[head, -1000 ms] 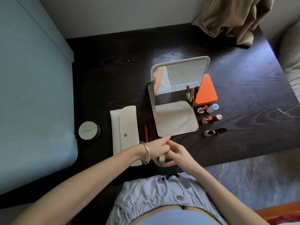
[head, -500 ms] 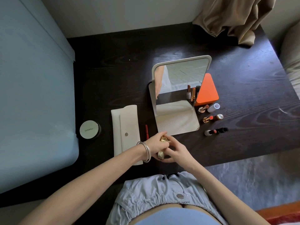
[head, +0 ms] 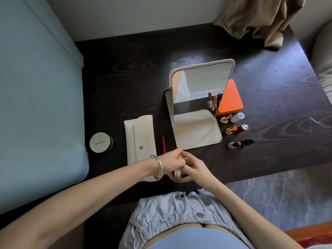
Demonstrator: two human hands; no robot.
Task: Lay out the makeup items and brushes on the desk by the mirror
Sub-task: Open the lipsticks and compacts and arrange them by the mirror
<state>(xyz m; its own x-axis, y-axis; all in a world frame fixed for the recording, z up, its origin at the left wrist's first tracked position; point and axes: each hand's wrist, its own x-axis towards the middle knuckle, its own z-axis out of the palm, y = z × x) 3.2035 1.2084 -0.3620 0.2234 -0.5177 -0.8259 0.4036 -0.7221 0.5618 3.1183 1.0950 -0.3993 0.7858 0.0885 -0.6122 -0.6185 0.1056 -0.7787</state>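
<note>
Near desk edge: left hand (head: 172, 161) and right hand (head: 195, 168) are both gripping a small gold metallic tube (head: 178, 174), apparently uncapping it. Next, probably: laying it right of the white folding mirror (head: 197, 105), joining the opened lipsticks (head: 237, 129).

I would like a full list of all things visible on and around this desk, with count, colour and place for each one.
desk: 1, dark wood, under everything
mirror: 1, cream frame, upright at centre on its folding base
orange box: 1, orange, right of mirror
open lipsticks: 3, gold or grey tubes, lying right of mirror base
caps: 3, lilac, gold, black, one by each lipstick
red pencil: 1, left of mirror base
pouch: 1, cream, left of pencil
compact: 1, silver lid, desk's left edge
curtain: 1, tan, far right corner
gold tube: 1, between both hands
bracelets: silver, left wrist
left hand: grips tube
right hand: grips tube
</note>
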